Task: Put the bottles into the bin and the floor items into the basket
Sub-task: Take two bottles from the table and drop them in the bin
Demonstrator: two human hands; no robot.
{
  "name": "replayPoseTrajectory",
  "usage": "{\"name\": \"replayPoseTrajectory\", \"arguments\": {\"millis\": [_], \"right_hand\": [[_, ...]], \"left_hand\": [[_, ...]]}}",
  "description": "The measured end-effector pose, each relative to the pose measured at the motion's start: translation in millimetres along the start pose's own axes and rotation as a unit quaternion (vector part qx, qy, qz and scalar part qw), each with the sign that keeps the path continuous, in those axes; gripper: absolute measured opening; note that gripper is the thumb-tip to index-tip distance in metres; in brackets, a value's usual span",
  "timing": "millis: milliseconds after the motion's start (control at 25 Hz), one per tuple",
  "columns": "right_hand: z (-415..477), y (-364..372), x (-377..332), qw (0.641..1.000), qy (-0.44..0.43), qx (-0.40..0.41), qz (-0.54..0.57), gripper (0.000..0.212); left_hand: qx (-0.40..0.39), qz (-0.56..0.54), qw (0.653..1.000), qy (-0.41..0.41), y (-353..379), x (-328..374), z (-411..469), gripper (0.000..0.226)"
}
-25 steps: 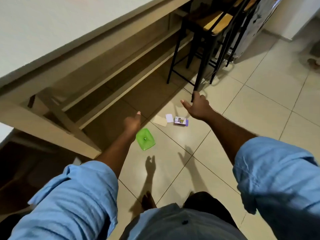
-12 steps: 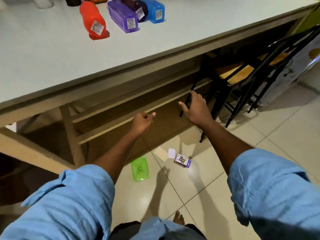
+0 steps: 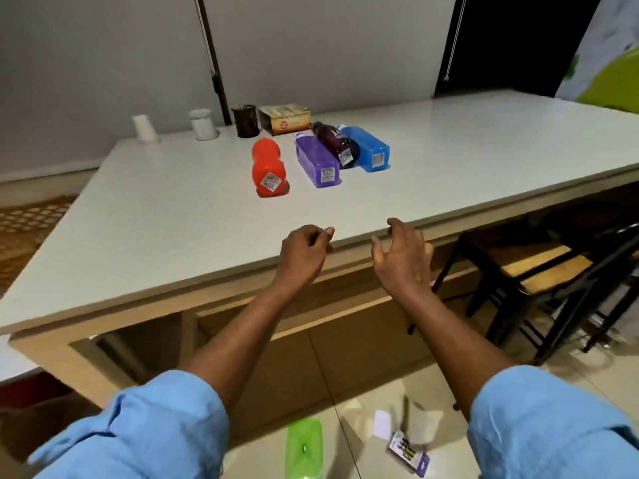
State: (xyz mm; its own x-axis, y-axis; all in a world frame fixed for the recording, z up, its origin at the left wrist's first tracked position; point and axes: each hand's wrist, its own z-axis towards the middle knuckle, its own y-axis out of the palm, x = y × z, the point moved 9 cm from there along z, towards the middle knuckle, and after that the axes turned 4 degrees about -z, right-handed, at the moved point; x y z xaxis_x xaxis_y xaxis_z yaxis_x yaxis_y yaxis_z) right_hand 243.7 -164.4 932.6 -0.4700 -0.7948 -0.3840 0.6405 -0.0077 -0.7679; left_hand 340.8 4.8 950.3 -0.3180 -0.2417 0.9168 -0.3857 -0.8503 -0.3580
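Observation:
Several bottles lie on their sides on the white table [image 3: 173,219]: a red bottle [image 3: 267,167], a purple bottle [image 3: 316,161], a dark maroon bottle [image 3: 337,143] and a blue bottle [image 3: 368,148]. My left hand [image 3: 304,252] hovers at the table's near edge with its fingers loosely curled and nothing in it. My right hand [image 3: 403,255] is beside it, fingers spread, empty. On the floor below lie a green lid [image 3: 304,447], a white card [image 3: 382,425], a beige card [image 3: 356,420] and a small purple pack [image 3: 408,452].
Behind the bottles stand a white cup [image 3: 145,127], a white jar [image 3: 203,124], a dark holder [image 3: 245,121] and a cardboard box [image 3: 285,118]. Black-framed stools [image 3: 539,271] are tucked under the table at the right. No bin or basket is in view.
My view has risen from the floor to the tabletop. Both hands have come up from near the floor items to the table's front edge, still empty.

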Motion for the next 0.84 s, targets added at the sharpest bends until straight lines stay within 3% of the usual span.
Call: {"name": "replayPoseTrajectory", "arguments": {"millis": [240, 480, 680, 840], "right_hand": [[53, 40, -54, 0.998, 0.033, -0.017, 0.042, 0.054], [89, 76, -77, 0.995, 0.064, -0.019, 0.067, 0.06], [141, 105, -88, 0.992, 0.064, -0.015, 0.107, 0.07], [180, 129, -94, 0.995, 0.079, -0.033, 0.058, 0.088]], "left_hand": [[0.065, 0.077, 0.995, 0.014, -57, -5, 80, 0.032], [0.129, 0.128, 0.981, -0.069, -96, -39, 140, 0.067], [0.186, 0.1, 0.969, -0.128, -110, -45, 188, 0.096], [0.163, 0.132, 0.966, -0.152, -101, -47, 221, 0.112]]}}
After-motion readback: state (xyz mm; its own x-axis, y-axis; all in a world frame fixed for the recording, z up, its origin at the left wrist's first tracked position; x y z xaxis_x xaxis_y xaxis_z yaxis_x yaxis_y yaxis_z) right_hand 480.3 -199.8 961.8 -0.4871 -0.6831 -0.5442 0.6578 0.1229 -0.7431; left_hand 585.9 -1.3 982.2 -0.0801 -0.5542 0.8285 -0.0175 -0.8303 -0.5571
